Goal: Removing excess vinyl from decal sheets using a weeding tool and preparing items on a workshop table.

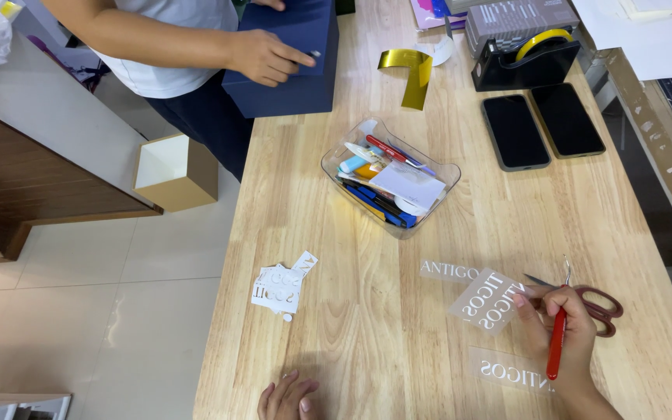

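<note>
My right hand [565, 334] grips a red-handled craft tool [558, 338] whose thin metal tip points away from me, over a clear sticker sheet with white lettering [485, 302]. A second lettered sheet [449, 271] lies just beyond, and a third [507, 369] sits under my wrist. Red-handled scissors [600, 307] rest right beside the hand. My left hand [285, 397] lies flat on the wooden table [351, 327] at the near edge, fingers apart, holding nothing. A pile of white sticker scraps [280, 288] is nearest to it.
A clear tray of pens and supplies [390, 177] sits mid-table. Two dark phones [542, 128], a black tape dispenser [523, 58] and gold ribbon [410, 70] lie beyond. Another person's hand [266, 56] rests on a navy box [289, 54]. A small cardboard box [174, 171] stands left.
</note>
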